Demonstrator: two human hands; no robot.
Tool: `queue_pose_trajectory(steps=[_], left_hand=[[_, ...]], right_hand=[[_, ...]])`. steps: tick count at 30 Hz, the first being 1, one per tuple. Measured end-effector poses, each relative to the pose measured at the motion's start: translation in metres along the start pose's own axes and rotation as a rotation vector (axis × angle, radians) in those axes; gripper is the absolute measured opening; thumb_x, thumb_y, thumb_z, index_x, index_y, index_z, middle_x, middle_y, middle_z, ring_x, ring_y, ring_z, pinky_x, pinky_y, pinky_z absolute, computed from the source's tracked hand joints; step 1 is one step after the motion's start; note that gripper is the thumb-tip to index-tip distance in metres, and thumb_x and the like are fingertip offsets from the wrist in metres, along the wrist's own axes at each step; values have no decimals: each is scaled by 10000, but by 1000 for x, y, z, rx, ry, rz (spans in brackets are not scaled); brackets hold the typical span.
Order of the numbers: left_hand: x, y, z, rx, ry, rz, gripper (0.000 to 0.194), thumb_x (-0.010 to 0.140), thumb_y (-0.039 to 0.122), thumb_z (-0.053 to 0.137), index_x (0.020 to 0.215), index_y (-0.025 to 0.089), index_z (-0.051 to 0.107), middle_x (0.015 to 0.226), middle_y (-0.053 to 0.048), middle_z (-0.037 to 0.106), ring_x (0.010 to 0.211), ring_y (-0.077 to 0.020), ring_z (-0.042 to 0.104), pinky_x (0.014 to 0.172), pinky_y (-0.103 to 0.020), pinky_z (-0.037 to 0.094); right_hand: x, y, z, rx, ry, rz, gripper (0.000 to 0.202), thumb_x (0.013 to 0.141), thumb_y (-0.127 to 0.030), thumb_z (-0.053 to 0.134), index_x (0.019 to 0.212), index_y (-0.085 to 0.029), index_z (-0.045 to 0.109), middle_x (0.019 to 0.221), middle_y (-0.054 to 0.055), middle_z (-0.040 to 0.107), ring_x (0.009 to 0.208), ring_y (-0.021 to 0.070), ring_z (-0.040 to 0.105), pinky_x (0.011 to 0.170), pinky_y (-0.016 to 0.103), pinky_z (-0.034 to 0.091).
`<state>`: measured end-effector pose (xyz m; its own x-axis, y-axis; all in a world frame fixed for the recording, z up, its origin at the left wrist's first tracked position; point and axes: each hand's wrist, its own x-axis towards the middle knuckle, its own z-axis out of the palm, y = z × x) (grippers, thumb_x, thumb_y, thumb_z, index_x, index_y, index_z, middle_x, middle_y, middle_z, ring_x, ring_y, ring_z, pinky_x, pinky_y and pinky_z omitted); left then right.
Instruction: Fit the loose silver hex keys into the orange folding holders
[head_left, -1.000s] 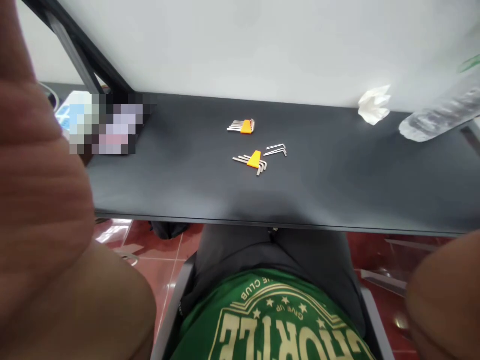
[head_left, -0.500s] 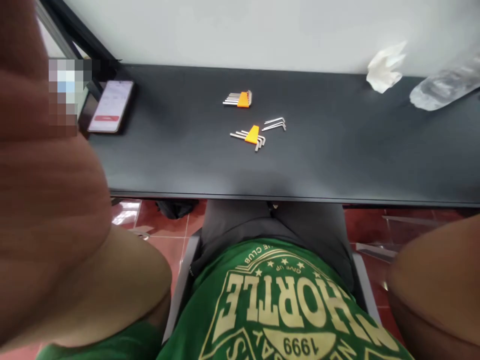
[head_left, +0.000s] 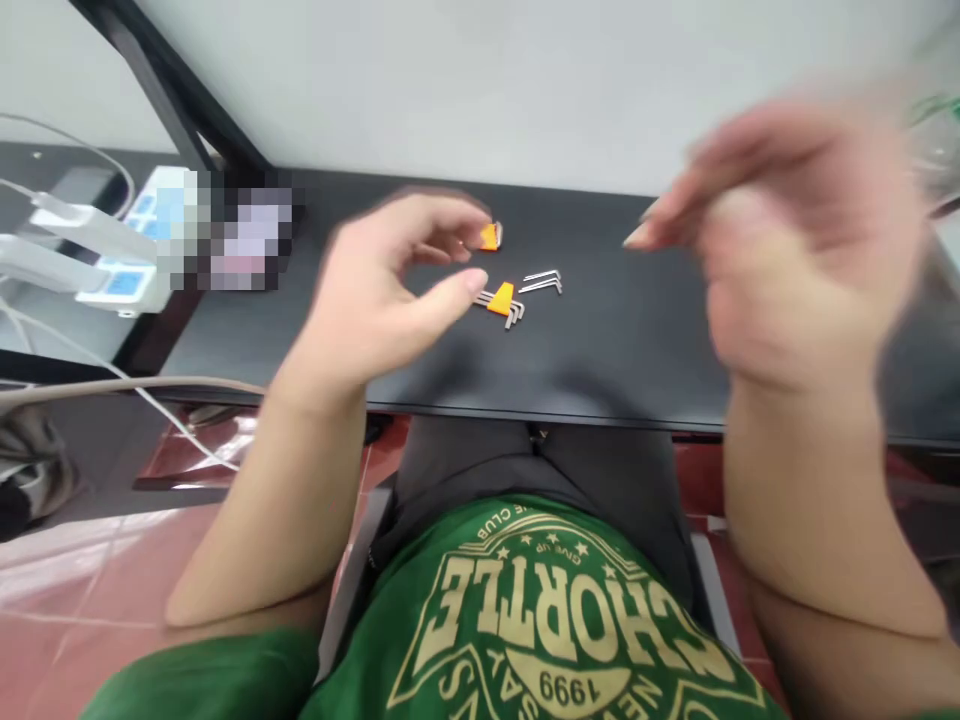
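Note:
My left hand (head_left: 397,285) hovers over the dark table with thumb and fingers apart, holding nothing. Beneath its fingertips, partly covered, is an orange holder of hex keys (head_left: 491,236). A second orange holder (head_left: 502,299) with bent hex keys lies just beyond my left thumb. Loose hex keys (head_left: 543,280) rest to the right of both holders. My right hand (head_left: 795,230) is raised over the right side of the table, blurred, its fingers curved and apart from the thumb, with nothing visible between them.
The black table (head_left: 615,330) runs along a pale wall. At the left are a phone (head_left: 255,235), blurred out in part, a dark frame post (head_left: 161,90), and a white device (head_left: 142,250) with cables. A clear object stands at the far right edge.
Both hands have come forward over the table; the left no longer fills the near left side. The view has shifted, showing more of the left side.

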<state>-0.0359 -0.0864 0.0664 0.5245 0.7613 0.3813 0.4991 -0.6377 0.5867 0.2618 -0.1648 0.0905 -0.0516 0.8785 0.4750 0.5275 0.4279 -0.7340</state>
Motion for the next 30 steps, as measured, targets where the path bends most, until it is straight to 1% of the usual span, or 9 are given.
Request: queue_pose_trajectory(steps=[2,3,6,10,13,16,24,27,30], left_hand=[[22,-10,16,137,-133,25,526,964,539,554,1356,197,642,1349,-70,668,1198,-264,592,1145,-545,461],[30,-16,23,218,-205,35,555,944,513,577,1371,163,638,1379,-98,647,1247,-297,574,1159,-562,437],[46,-33,37,335,-371,-29,692,865,492,688,1485,209,568,1532,-133,535,1369,-373,483,1169,-575,402],[58,-46,45,349,-583,-97,599,797,500,773,1351,298,669,1441,-82,597,1380,-370,467,1136,-526,429],[64,-49,46,281,-600,-114,429,800,445,770,1196,289,719,1332,-65,655,1319,-335,528,1078,-459,465],[64,-53,49,187,-590,-144,378,772,411,775,1106,251,701,1202,-64,693,1160,-296,618,1020,-423,491],[49,-63,55,63,-418,-145,412,705,345,785,1070,218,642,1078,-50,712,988,-241,670,928,-366,528],[49,-66,58,14,-391,-138,413,711,307,777,1089,216,636,1031,-39,718,911,-209,676,855,-333,540],[49,-70,61,-29,-384,-125,460,727,280,763,1163,215,630,998,-34,711,871,-190,674,806,-312,541]], right_hand=[[16,28,18,-215,-112,-49,276,1021,-447,600,1188,-259,716,1084,73,684,967,248,671,927,460,547],[23,43,28,-364,-253,-47,262,993,-429,630,1080,-222,763,1021,83,693,944,263,664,927,470,533],[37,78,54,-618,-428,-36,256,991,-311,586,1093,-187,786,1115,130,695,1014,278,637,922,436,498],[44,87,70,-812,-583,-53,270,1001,-246,532,1055,-186,790,1133,144,693,1041,278,603,874,393,442],[44,84,74,-854,-593,-41,263,1005,-221,514,1040,-183,772,1125,142,696,1036,273,593,847,377,412],[43,83,76,-865,-578,-23,235,1002,-199,519,1010,-179,753,1113,142,705,1036,276,593,835,376,396],[42,87,82,-840,-563,6,242,1017,-180,496,1048,-180,736,1088,141,716,1022,282,605,839,384,378],[43,86,83,-845,-568,-4,225,1011,-191,517,1003,-185,742,1068,132,707,998,277,603,811,379,363],[43,83,85,-828,-544,-28,223,1020,-217,532,1090,-205,742,1095,120,696,1007,270,596,806,374,352]])
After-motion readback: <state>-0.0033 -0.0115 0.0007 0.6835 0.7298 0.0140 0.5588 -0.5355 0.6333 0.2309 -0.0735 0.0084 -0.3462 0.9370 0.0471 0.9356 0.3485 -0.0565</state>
